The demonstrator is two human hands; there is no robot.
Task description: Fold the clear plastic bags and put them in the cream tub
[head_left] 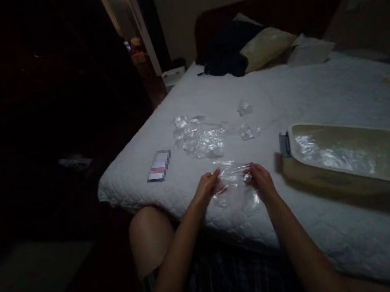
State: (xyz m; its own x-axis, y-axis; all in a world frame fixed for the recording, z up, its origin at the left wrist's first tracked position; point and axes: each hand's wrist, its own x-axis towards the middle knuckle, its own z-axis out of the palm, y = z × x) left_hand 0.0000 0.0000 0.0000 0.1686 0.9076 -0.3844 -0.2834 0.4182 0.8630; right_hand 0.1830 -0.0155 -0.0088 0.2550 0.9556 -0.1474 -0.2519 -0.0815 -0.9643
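Note:
A clear plastic bag (233,177) is stretched between my two hands, just above the front edge of the bed. My left hand (208,185) pinches its left side, thumb on top. On the other side my right hand (260,181) grips it with bent fingers. Beyond them lies a crumpled pile of clear plastic bags (199,138) on the white quilted bed cover (142,170). Two smaller clear plastic pieces, one nearer (248,132) and one farther (245,107), lie to the right of that pile. The light is dim, so the plastic's edges are hard to make out.
A beige plastic bin (323,174) with a grey latch (284,144) stands at the right, with shiny clear plastic inside. A phone-like blurred object (159,166) lies left of the pile. Dark cloth (226,49) and a yellowish pillow (268,47) are heaped near the headboard (271,5).

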